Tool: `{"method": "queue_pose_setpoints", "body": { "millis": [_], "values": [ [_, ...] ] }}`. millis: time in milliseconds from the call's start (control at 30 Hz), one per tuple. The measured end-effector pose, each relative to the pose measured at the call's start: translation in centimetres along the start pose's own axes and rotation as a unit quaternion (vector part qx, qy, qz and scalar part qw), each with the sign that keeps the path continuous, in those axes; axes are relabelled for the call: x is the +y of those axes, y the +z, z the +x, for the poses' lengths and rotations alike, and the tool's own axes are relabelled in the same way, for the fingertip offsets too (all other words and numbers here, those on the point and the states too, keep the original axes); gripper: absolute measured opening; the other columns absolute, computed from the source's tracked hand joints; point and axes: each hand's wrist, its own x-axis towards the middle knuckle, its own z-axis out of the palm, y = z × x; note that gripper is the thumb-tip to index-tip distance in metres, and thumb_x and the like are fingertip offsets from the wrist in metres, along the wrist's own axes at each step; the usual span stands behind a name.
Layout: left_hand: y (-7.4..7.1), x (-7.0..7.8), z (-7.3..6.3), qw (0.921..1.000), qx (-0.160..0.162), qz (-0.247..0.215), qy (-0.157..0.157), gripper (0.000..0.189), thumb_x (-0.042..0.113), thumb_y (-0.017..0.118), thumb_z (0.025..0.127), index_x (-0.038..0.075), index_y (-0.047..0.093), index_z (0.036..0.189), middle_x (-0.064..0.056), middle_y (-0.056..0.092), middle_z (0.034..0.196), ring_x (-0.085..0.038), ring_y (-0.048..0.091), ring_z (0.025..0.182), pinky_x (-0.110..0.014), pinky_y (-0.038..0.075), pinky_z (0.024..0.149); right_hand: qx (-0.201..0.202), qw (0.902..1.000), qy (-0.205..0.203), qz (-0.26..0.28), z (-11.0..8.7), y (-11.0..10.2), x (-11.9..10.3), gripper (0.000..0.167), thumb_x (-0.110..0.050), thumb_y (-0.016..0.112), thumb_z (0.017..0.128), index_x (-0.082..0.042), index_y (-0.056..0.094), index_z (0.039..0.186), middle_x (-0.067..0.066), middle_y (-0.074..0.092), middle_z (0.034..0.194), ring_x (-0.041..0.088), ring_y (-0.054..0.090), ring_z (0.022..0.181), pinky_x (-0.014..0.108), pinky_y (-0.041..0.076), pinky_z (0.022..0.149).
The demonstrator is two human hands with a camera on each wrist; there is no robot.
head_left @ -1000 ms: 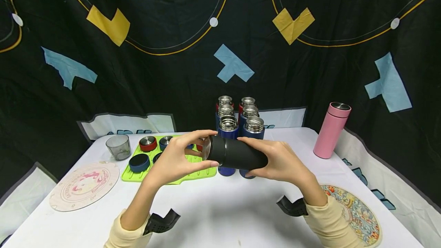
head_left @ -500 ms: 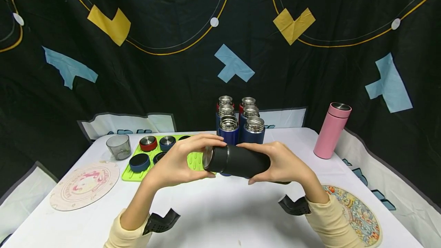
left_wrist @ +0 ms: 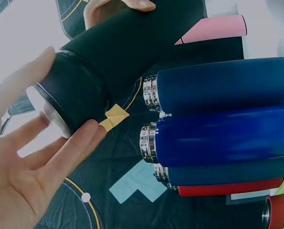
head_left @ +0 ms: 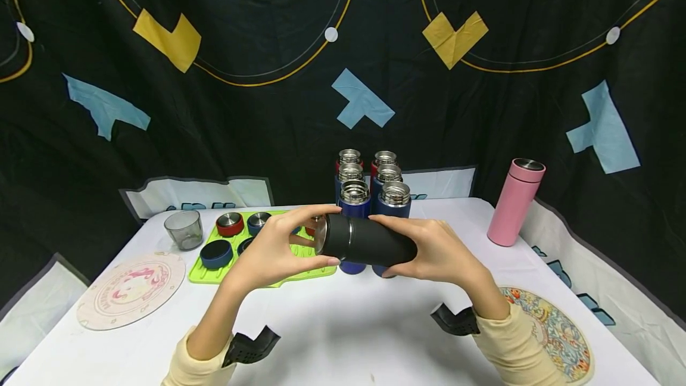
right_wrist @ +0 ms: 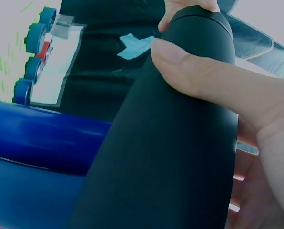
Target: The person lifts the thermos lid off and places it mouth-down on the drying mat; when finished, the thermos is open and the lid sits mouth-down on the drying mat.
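A black thermos flask [head_left: 382, 244] lies sideways in the air over the table, its capped end to the left and tipped slightly up. My left hand [head_left: 272, 249] pinches the black lid [head_left: 336, 237], thumb below and fingers above, around its steel-coloured top. The flask's body is in the grip of my right hand [head_left: 440, 252]; the right wrist view has that thumb [right_wrist: 189, 69] along the near side. Close behind stand lidless flasks in two rows: bright blue [left_wrist: 223, 138] and dark blue [left_wrist: 228, 86] in front, red [left_wrist: 228, 188] at the back.
A green mat [head_left: 316, 274] at left carries several loose lids, including a red lid [head_left: 230, 224] and a dark blue lid [head_left: 217, 254]. Beside it are a clear glass [head_left: 184, 229] and a round pink placemat [head_left: 131, 290]. At right stand a pink flask [head_left: 515, 204] and a patterned round mat [head_left: 560, 332].
Half a second ago the flask and hands sat slightly lower and right, with the left thumb lower on the lid; now they are back up, much as one second ago.
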Motion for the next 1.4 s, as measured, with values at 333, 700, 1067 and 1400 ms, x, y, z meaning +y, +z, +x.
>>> {"method": "queue_pose_setpoints", "body": {
  "millis": [333, 700, 1067, 1400],
  "values": [
    [0.15, 0.33, 0.10, 0.9983, 0.017, 0.024, -0.050, 0.068, 0.032, 0.085, 0.073, 0.019, 0.056, 0.133, 0.000, 0.064, 0.108, -0.014, 0.065, 0.086, -0.026, 0.057, 0.071, 0.025, 0.9991, -0.011, -0.033, 0.08, 0.30, 0.04, 0.086, -0.034, 0.091, 0.062, -0.022, 0.053, 0.138, 0.002, 0.068, 0.115, 0.013, 0.066, 0.089, 0.031, 0.055, 0.066],
    [-0.07, -0.25, 0.04, 0.9988, -0.021, 0.002, 0.045, 0.074, 0.018, 0.089, 0.069, 0.021, 0.055, 0.135, 0.002, 0.056, 0.132, -0.017, 0.057, 0.113, -0.032, 0.055, 0.084, -0.029, 0.9982, 0.011, 0.051, -0.09, -0.16, 0.40, 0.083, -0.041, 0.089, 0.065, -0.026, 0.053, 0.138, -0.005, 0.069, 0.107, 0.007, 0.063, 0.083, 0.026, 0.054, 0.067],
    [0.01, -0.10, 0.06, 0.9993, 0.002, 0.002, 0.037, 0.068, 0.023, 0.087, 0.072, 0.021, 0.056, 0.133, 0.002, 0.061, 0.124, -0.015, 0.062, 0.101, -0.029, 0.057, 0.077, -0.018, 0.9994, 0.006, 0.028, -0.02, -0.25, 0.12, 0.084, -0.037, 0.090, 0.064, -0.024, 0.053, 0.138, -0.003, 0.069, 0.110, 0.007, 0.064, 0.085, 0.026, 0.054, 0.068],
    [-0.06, -0.49, 0.11, 0.9999, -0.013, -0.001, 0.011, 0.071, 0.025, 0.087, 0.072, 0.024, 0.054, 0.135, 0.005, 0.058, 0.127, -0.014, 0.059, 0.104, -0.028, 0.054, 0.083, -0.002, 1.0000, 0.001, -0.007, -0.03, -0.08, 0.23, 0.083, -0.036, 0.090, 0.063, -0.025, 0.054, 0.137, -0.002, 0.069, 0.109, 0.008, 0.064, 0.085, 0.028, 0.054, 0.067]
  ]
}}
